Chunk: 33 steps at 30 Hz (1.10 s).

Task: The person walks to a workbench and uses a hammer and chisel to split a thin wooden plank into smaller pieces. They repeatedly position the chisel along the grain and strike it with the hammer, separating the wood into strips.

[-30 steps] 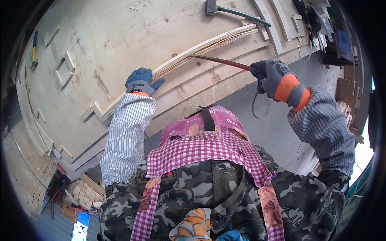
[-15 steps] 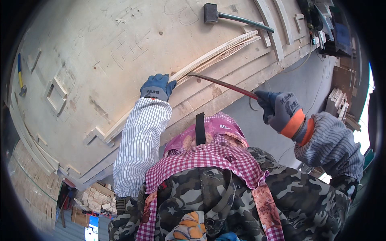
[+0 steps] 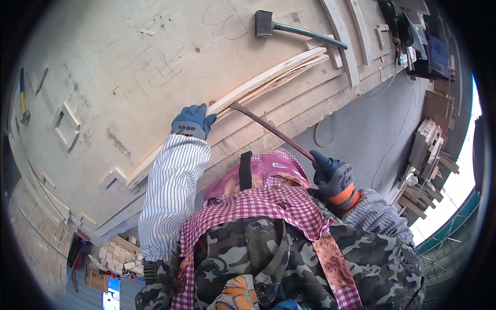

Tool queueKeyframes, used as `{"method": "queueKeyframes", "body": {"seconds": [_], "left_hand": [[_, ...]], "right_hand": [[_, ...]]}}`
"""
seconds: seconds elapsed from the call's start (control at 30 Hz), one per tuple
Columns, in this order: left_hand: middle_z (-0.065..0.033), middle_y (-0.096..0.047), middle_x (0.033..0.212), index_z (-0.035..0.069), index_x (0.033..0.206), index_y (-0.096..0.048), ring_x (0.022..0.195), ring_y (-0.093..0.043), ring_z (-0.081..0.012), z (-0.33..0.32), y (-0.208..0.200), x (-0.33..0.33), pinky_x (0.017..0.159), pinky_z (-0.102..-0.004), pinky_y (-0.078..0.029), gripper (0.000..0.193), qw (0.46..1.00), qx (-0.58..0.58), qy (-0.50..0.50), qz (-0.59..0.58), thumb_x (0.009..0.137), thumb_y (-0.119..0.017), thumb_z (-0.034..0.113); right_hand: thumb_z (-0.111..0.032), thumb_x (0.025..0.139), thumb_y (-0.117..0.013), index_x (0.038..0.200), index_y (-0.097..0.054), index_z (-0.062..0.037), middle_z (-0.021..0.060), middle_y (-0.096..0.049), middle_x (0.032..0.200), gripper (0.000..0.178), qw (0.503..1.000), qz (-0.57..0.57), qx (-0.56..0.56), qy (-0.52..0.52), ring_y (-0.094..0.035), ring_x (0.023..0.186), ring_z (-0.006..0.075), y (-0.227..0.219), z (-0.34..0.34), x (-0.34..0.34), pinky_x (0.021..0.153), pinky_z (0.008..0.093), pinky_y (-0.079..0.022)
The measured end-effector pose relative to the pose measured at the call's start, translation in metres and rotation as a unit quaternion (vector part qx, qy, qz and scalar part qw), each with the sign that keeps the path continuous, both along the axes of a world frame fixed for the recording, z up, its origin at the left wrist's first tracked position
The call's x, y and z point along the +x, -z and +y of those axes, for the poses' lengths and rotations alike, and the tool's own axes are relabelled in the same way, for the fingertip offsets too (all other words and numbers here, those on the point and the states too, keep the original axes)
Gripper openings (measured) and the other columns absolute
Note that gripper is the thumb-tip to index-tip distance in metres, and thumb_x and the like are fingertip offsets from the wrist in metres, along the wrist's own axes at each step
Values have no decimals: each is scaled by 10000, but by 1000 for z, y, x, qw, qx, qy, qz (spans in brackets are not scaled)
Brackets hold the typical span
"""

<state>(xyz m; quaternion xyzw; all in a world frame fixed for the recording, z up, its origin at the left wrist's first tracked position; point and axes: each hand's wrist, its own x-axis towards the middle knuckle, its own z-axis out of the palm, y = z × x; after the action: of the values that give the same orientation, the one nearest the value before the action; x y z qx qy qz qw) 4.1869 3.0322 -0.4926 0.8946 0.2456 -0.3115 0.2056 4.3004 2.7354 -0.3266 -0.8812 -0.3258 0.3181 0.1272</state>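
Note:
Two long, thin wooden strips (image 3: 279, 77) lie together on the broad plywood bench top (image 3: 170, 31), running from the middle toward the far right. My left hand (image 3: 192, 122), in a blue and grey work glove, closes round their near left end. In my gloved right hand (image 3: 333, 178) is a reddish-brown pry bar (image 3: 274, 129), gripped by its lower end near my apron. The bar slants up and left, and its flattened tip meets the near side of the strips, just right of my left hand. Whether the tip sits between the strips is too small to tell.
Beyond the strips lies a block-headed mallet (image 3: 264, 24) with a green handle. Wooden slats (image 3: 341, 46) rest at the far right; a small wooden frame (image 3: 67, 125) and a blue-and-yellow hammer (image 3: 23, 98) are at left. Stacked timber (image 3: 426, 160) stands right of the bench.
My right hand has come down and left, closer to my body, and the pry bar slants more steeply. My left hand keeps its hold on the strips. The whole view has shifted slightly.

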Motion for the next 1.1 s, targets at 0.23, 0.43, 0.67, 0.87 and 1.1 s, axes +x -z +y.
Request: {"method": "queueKeyframes", "body": {"seconds": [0.23,0.43,0.67,0.87,1.1], "left_hand": [[-118,-557,1170,126,1211,-531,1095,-508,-279,1,12,-9,944,-378,-402,435,997,63,-17,-43,889,-469,413],[-129,-582,1123,127,1169,-564,1067,-523,-298,6,24,-8,928,-391,-410,398,993,95,30,-66,888,-473,395],[-128,-594,1083,144,1143,-580,1032,-536,-290,5,21,-5,905,-384,-420,351,995,73,33,-59,884,-482,359],[-118,-596,1068,129,1143,-575,1025,-542,-276,0,16,-1,902,-378,-430,348,997,48,32,-47,889,-474,345],[-120,-581,1115,139,1148,-573,1057,-528,-284,2,29,-8,922,-383,-416,370,995,79,19,-59,889,-473,383]], "right_hand": [[-10,691,-541,1143,-565,-65,105,-640,782,456,999,16,23,-40,-620,649,220,5,7,8,586,310,-484],[-101,721,-532,969,-609,-87,105,-631,787,261,987,39,-133,-80,-614,736,282,-21,60,51,658,347,-477],[-111,708,-576,930,-610,-94,91,-619,733,225,991,-18,-65,-120,-612,683,279,-4,42,54,603,368,-473],[-110,710,-597,1086,-601,-107,89,-611,712,376,993,-92,19,-72,-596,617,271,24,-4,25,558,368,-463],[-148,753,-565,1044,-600,-132,104,-618,735,294,996,-70,-38,-46,-607,662,279,21,15,10,576,387,-463]]}}
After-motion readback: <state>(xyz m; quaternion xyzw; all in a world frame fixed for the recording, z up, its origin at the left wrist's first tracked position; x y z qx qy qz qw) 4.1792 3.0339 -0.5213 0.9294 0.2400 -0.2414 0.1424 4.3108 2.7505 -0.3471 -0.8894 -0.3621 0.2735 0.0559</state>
